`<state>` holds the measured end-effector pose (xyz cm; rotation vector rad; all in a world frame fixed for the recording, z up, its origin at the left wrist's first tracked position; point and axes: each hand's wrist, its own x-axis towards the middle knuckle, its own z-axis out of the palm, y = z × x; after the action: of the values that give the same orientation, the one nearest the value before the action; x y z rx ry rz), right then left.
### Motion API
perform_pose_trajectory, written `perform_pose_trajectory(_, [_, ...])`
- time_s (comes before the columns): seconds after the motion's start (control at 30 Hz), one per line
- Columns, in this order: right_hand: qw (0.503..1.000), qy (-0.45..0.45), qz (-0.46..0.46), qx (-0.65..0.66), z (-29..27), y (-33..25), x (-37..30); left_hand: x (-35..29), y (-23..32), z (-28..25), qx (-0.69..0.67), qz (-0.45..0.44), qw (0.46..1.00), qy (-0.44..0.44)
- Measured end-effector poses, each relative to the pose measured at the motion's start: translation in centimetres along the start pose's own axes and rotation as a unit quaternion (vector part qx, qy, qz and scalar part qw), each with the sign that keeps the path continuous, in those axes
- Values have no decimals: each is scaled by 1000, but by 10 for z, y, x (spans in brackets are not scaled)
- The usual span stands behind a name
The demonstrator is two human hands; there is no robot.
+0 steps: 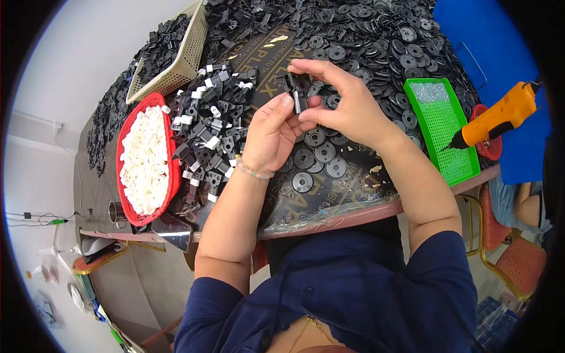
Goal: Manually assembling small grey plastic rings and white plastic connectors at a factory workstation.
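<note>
Between my two hands, above the middle of the table, is a small black plastic part (300,97) with a smooth round stem and a wider upper end. My left hand (269,130) pinches its lower side with thumb and fingers. From the right, my right hand (347,101) curls around it, its forefinger over the top and its thumb near the bottom. Fingers hide some of its shape. Left of my hands lies a heap of black parts with white caps (212,115). Close below them, several black discs (324,152) with centre holes rest on the table.
A red basket of white pieces (120,176) and a beige basket (187,66) of black parts stand left. A large disc pile (406,47) covers the far right. A green tray (410,97) holds small metal pieces; an orange electric screwdriver (500,115) hangs over it, near a red bowl (493,150).
</note>
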<state>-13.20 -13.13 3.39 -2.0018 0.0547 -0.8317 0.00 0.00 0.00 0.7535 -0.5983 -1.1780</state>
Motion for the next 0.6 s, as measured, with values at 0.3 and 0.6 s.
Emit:
perform_pose_trajectory(0.3, [996, -19, -46, -71, -3, -6, 0, 1, 8, -15, -24, -34, 998, -42])
perform_pose_trajectory(0.6, [999, -41, -5, -9, -4, -2, -2, 0, 12, -15, -16, -65, 997, -44])
